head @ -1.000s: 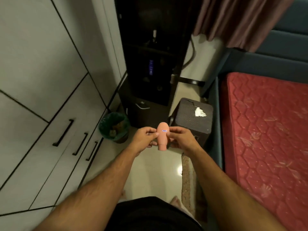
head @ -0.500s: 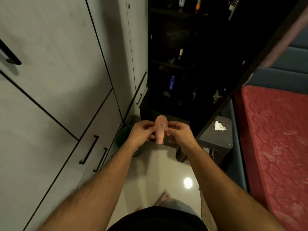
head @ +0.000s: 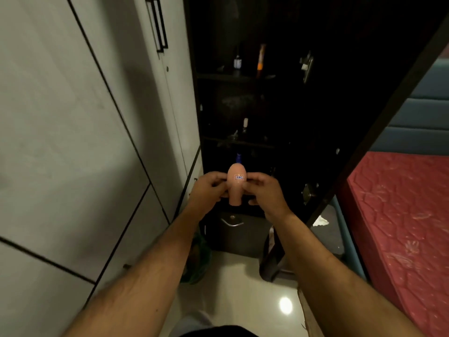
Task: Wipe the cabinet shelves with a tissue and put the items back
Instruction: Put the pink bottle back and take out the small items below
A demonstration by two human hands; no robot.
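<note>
While both hands pinch the pink bottle [head: 236, 184] in front of the dark cabinet [head: 267, 105], left hand [head: 209, 190] and right hand [head: 264, 190] grip it only by fingertips; it could slip and drop to the floor, or knock the shelved bottles over when set inside.

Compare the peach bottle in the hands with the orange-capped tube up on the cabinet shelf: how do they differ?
The peach bottle is held in front of the cabinet, left hand and right hand pinching its sides; the orange-capped tube stands untouched on an upper shelf. The bottle is bulbous, narrowing downward; the tube is slim and straight. The bottle is well lit, its small label visible; the tube sits in shadow. Both are roughly upright.
</note>
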